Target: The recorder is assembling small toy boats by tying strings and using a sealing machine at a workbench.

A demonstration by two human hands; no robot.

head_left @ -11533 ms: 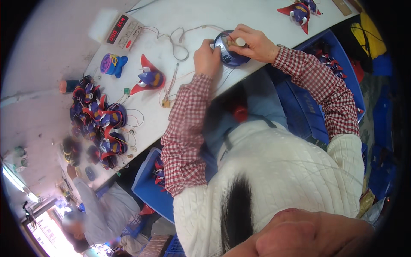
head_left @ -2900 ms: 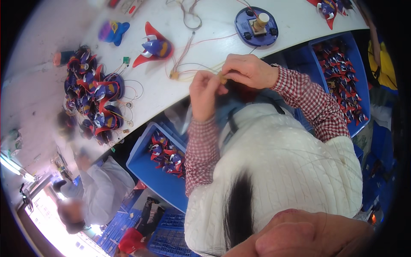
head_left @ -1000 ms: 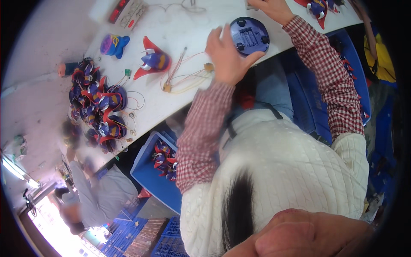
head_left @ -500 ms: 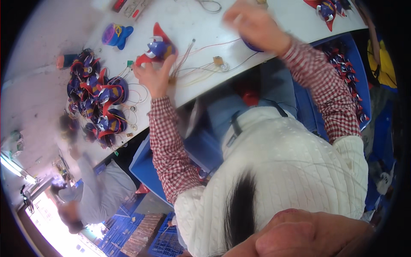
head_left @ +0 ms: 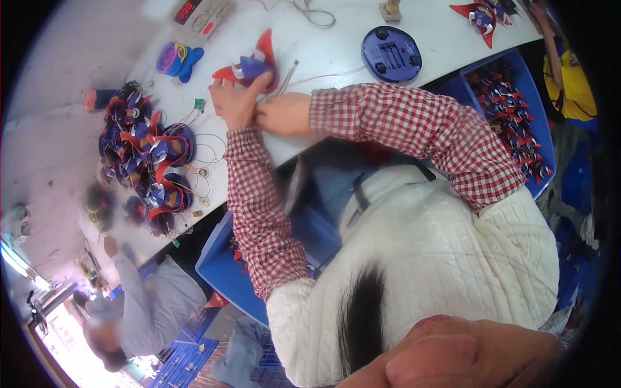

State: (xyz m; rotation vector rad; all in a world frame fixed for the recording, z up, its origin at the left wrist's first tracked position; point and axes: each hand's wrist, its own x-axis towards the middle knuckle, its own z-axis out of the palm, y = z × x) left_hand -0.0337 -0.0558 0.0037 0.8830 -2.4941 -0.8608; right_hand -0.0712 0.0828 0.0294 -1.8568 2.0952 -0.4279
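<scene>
My left hand (head_left: 234,103) grips a red and blue winged toy (head_left: 253,63) lying on the white table (head_left: 336,39), thumb against its lower edge. Pressed against the left wrist, my right hand (head_left: 284,114) has its fingers curled. What it holds is hidden. Thin wires (head_left: 323,76) run across the table from the toy toward a round blue base (head_left: 391,53), which lies apart from both hands.
A heap of red and blue toys (head_left: 147,155) with loose wires fills the table's left end. A purple and blue piece (head_left: 176,59), a box with a red display (head_left: 200,13) and another winged toy (head_left: 480,14) lie farther off. Blue bins (head_left: 517,110) (head_left: 220,265) flank me. Another person (head_left: 139,310) is at lower left.
My right hand left the round blue base and swung left to meet my left hand. The left hand has closed on the red and blue toy.
</scene>
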